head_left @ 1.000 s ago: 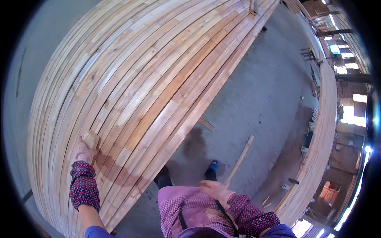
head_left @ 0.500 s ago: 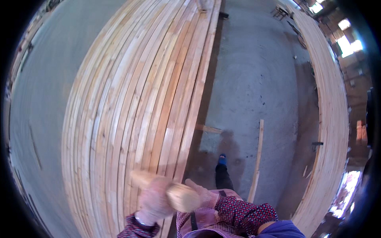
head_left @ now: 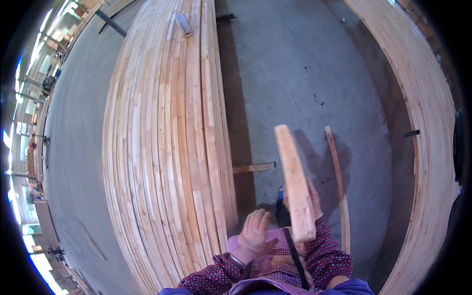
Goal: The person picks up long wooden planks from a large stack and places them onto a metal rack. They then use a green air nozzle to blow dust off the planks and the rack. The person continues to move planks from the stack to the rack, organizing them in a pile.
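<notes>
A short, thick piece of wood (head_left: 295,182), wider at its near end, stands out in front of me over the floor. My right hand (head_left: 316,199) is wrapped round it from the right side, partly hidden behind the wood. My left hand (head_left: 255,230) holds nothing; its fingers are stretched out just left of the wood, near my apron (head_left: 270,263). Left of that hand runs a long stack of narrow wooden boards (head_left: 167,147), laid side by side.
On the stack's far part lies a small pale object with a brown end (head_left: 183,25). A wooden crosspiece (head_left: 255,167) juts from under the stack. A thin strip (head_left: 337,172) lies on the concrete floor (head_left: 275,88). Another long board stack (head_left: 427,123) curves along the right.
The wood piece has moved right, away from above the boards, and turned to point forward. My left hand has let go of it; my right hand has it. The view has shifted.
</notes>
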`<state>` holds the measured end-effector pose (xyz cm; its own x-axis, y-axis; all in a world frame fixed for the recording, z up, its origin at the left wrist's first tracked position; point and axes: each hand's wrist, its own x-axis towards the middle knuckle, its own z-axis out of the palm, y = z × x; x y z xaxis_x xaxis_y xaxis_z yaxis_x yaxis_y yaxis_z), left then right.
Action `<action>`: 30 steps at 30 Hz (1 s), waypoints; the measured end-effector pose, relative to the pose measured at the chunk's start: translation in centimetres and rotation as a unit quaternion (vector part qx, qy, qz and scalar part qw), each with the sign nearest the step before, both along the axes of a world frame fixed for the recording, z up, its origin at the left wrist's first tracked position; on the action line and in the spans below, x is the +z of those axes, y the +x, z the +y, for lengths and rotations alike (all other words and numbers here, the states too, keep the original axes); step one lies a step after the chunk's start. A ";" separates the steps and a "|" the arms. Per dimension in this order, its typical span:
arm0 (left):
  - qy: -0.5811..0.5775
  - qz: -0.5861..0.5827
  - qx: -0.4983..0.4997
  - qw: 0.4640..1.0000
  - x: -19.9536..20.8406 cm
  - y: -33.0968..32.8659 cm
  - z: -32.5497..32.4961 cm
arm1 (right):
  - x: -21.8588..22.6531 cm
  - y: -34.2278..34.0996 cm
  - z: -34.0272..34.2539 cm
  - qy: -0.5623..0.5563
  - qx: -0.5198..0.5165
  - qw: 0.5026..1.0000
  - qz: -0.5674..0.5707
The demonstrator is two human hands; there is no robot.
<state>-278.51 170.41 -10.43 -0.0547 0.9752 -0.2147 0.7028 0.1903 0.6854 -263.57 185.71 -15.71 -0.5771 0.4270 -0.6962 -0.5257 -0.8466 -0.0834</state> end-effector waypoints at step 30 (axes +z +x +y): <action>-0.470 0.089 0.056 0.876 -13.1 -4.0 -11.2 | -30.9 -21.1 1.6 0.146 0.292 0.914 -0.240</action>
